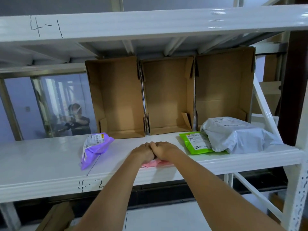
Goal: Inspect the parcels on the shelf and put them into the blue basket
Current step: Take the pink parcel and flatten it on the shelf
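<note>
On the white shelf marked 4-2 lie several parcels. A pink parcel sits at the front edge, mostly hidden under my hands. My left hand and my right hand rest side by side on it with fingers curled over its far edge. A purple parcel with a label lies to the left. To the right lie a green parcel and a large grey parcel overlapping it. The blue basket is not in view.
Three open cardboard boxes stand on their sides at the back of the shelf. The upper shelf beam marked 4-1 hangs overhead. White diagonal braces close the right end. A brown carton sits below left.
</note>
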A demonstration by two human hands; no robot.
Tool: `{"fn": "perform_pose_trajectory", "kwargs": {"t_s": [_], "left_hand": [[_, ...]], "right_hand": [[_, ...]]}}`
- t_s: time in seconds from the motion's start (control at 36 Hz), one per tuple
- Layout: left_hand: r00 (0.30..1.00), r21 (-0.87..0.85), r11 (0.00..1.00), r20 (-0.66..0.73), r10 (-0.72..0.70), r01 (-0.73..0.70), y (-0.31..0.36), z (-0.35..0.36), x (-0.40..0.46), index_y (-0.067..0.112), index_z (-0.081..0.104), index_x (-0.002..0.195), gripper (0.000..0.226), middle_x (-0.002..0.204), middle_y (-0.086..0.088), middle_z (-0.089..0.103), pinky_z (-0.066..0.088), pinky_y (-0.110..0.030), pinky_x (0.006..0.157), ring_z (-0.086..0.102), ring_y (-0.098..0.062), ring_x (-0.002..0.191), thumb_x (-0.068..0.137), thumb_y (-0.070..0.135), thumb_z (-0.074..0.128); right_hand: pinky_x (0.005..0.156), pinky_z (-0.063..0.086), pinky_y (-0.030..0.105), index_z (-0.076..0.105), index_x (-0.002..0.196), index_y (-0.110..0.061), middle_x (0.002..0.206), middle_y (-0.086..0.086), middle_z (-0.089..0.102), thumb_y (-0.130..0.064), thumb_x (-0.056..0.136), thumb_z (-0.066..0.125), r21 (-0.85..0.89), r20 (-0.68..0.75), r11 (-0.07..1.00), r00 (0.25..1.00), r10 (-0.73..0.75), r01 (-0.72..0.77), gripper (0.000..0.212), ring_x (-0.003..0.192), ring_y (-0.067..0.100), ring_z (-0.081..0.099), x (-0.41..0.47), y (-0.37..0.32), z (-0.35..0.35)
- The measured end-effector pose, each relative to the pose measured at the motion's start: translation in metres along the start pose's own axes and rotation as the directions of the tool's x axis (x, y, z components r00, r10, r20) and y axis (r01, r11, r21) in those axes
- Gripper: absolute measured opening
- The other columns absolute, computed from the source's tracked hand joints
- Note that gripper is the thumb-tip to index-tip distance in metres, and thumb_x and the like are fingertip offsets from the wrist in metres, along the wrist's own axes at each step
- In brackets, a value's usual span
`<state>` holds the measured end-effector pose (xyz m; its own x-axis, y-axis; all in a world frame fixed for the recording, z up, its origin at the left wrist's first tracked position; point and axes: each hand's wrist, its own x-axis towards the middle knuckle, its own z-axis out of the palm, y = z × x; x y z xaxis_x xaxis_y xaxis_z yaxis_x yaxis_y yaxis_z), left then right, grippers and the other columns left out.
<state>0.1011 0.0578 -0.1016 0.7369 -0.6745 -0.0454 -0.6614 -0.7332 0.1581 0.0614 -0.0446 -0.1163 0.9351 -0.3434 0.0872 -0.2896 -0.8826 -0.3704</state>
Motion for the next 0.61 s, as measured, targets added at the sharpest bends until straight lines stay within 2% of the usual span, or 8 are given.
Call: {"fn": "perform_pose_trajectory", "kwargs": {"t_s": [0.08, 0.19, 0.28, 0.39, 0.5, 0.61], "left_hand": [[1.000, -0.009, 1.000, 0.021, -0.021, 0.021, 0.002, -0.002, -0.001, 0.016, 0.044, 0.138, 0.043, 0.134, -0.011, 0.052, 0.040, -0.034, 0.098, 0.051, -0.026, 0.119, 0.100, 0.035, 0.041], [0.999, 0.018, 0.999, 0.014, -0.031, 0.031, 0.001, 0.000, 0.002, 0.020, 0.037, 0.144, 0.050, 0.144, -0.009, 0.043, 0.038, -0.039, 0.106, 0.045, -0.026, 0.127, 0.098, 0.040, 0.042], [0.999, 0.055, 0.998, 0.000, -0.035, 0.035, 0.000, 0.003, 0.005, 0.022, 0.034, 0.145, 0.055, 0.146, -0.008, 0.038, 0.035, -0.042, 0.109, 0.041, -0.026, 0.130, 0.095, 0.044, 0.042], [0.997, 0.135, 0.989, -0.040, -0.058, 0.063, -0.004, 0.012, 0.008, 0.020, 0.033, 0.147, 0.055, 0.147, -0.009, 0.036, 0.032, -0.045, 0.111, 0.035, -0.027, 0.134, 0.094, 0.032, 0.043], [0.998, 0.097, 0.995, -0.068, -0.006, 0.013, -0.011, 0.016, 0.004, 0.023, 0.019, 0.152, 0.058, 0.152, -0.008, 0.029, 0.022, -0.047, 0.115, 0.026, -0.026, 0.140, 0.098, 0.038, 0.034], [0.997, 0.055, 0.997, -0.058, 0.052, -0.049, -0.021, 0.017, -0.007, 0.016, 0.007, 0.154, 0.054, 0.158, -0.010, 0.016, 0.016, -0.049, 0.118, 0.017, -0.028, 0.145, 0.103, 0.028, 0.020]], "right_hand": [[0.089, 0.041, 0.037, 0.062, 0.123, -0.014, 0.121, 0.013, 0.064, -0.052, 0.098, 0.007, -0.005, 0.005, 0.999, 0.999, 0.040, -0.040, 0.071, 0.109, 0.024, 0.056, 0.000, -0.004, 0.000], [0.087, 0.040, 0.036, 0.062, 0.123, -0.012, 0.121, 0.014, 0.063, -0.053, 0.099, 0.009, -0.002, -0.059, 0.997, 0.995, 0.076, -0.077, 0.072, 0.112, 0.026, 0.056, -0.002, -0.002, 0.003], [0.091, 0.040, 0.038, 0.060, 0.126, -0.010, 0.127, 0.014, 0.059, -0.052, 0.099, 0.010, 0.023, -0.095, 0.995, 0.991, 0.096, -0.094, 0.070, 0.116, 0.027, 0.053, -0.003, 0.001, 0.006], [0.093, 0.040, 0.038, 0.059, 0.126, -0.010, 0.129, 0.015, 0.058, -0.052, 0.099, 0.011, 0.021, -0.109, 0.995, 0.989, 0.102, -0.100, 0.070, 0.117, 0.027, 0.053, -0.003, 0.002, 0.007], [0.094, 0.040, 0.038, 0.058, 0.130, -0.010, 0.132, 0.013, 0.057, -0.055, 0.098, 0.013, -0.016, -0.148, 0.996, 0.985, 0.088, -0.091, 0.071, 0.120, 0.026, 0.051, -0.008, 0.001, 0.007], [0.100, 0.038, 0.039, 0.055, 0.134, -0.011, 0.136, 0.012, 0.054, -0.051, 0.099, 0.014, -0.043, -0.154, 0.993, 0.983, 0.100, -0.108, 0.066, 0.125, 0.027, 0.049, -0.008, 0.001, 0.007]]}}
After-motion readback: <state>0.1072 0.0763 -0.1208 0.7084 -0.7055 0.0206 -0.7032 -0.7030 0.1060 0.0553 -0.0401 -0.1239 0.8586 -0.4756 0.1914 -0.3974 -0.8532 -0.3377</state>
